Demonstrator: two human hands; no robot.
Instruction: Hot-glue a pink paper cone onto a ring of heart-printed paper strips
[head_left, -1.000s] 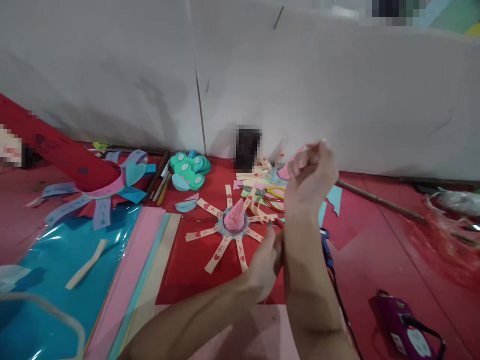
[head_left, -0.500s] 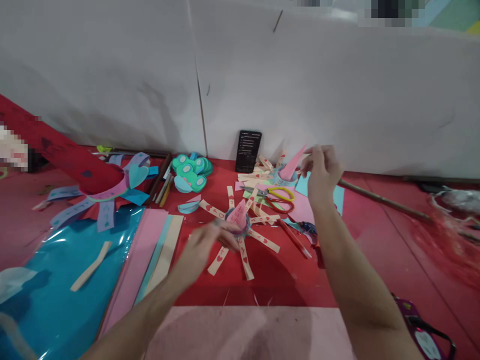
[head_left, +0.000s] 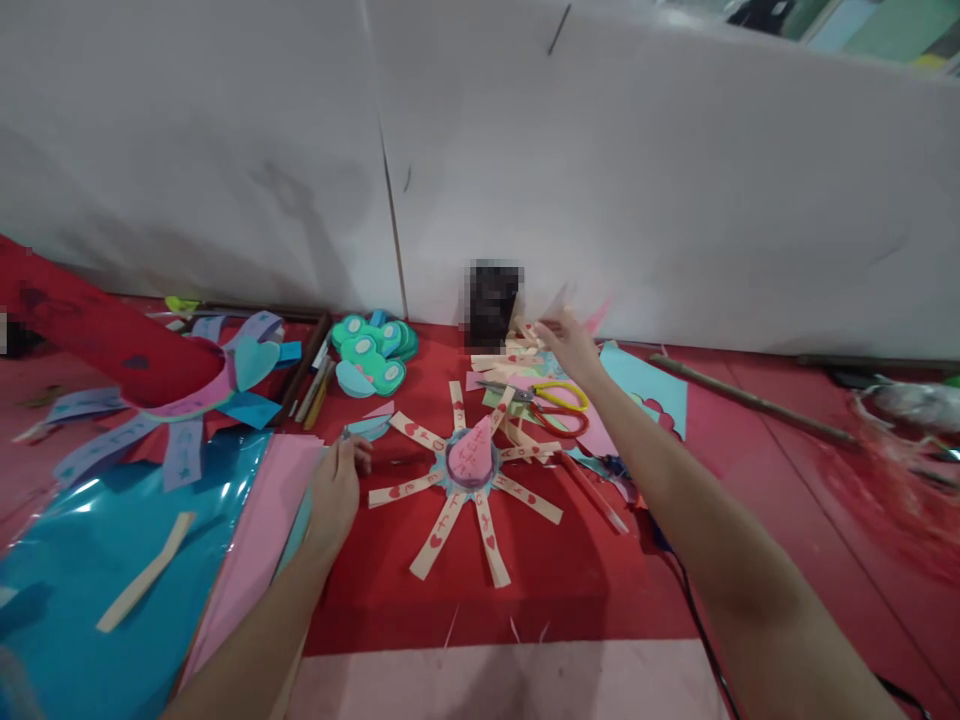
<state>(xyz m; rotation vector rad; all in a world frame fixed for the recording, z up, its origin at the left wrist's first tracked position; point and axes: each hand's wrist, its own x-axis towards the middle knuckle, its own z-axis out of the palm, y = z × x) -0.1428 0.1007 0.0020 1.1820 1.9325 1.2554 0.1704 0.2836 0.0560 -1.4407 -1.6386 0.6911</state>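
Observation:
At the left of the middle is my left hand (head_left: pixel 337 490), its fingers curled together beside small light-blue paper pieces (head_left: pixel 369 428); whatever is between the fingers is hidden. My right hand (head_left: pixel 571 348) reaches to the back with fingers stretched out over a second paper craft of heart-marked strips (head_left: pixel 504 361), and its pink cone (head_left: pixel 598 318) shows partly behind the hand. Between my hands lies a paper craft with a pink lettered cone (head_left: pixel 472 450) at its centre. Cream strips (head_left: pixel 435 537) with red hearts and letters fan out around it.
Scissors (head_left: pixel 555 408) with yellow and red handles and a red pen (head_left: pixel 592 492) lie to the right. A blurred dark phone (head_left: pixel 491 305) leans on the wall. Green paper shapes (head_left: pixel 375 350), a red tube (head_left: pixel 127 335) and blue plastic-wrapped sheets (head_left: pixel 142 540) are at left.
My left hand has moved left, off the middle craft, whose cone and strips now show fully. My right hand has left the rear cone's tip and moved left and lower.

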